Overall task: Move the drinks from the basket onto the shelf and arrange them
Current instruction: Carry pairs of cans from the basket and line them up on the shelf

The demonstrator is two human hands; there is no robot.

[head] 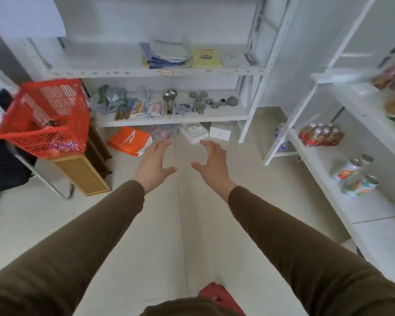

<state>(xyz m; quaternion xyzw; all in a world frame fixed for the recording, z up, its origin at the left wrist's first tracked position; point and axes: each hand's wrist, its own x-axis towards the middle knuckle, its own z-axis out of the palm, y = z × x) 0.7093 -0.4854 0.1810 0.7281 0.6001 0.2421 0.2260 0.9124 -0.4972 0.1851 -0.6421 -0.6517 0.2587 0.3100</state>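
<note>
A red plastic basket (pixel 43 117) stands at the left on a wooden box, with a dark bottle and a purple packet showing inside. The white shelf (pixel 324 179) on the right holds several cans (pixel 356 179) and a shrink-wrapped pack of small bottles (pixel 320 134). My left hand (pixel 154 165) and my right hand (pixel 212 163) are stretched out over the floor in the middle, both empty with fingers spread, palms facing each other. Neither hand touches the basket or the shelf.
A white rack (pixel 169 71) straight ahead carries papers, spoons, metal lids and small packets. An orange box (pixel 130 140) and white boxes lie on the floor beneath it. A black chair (pixel 7 169) stands at the far left. Jars sit on the right shelf's upper level.
</note>
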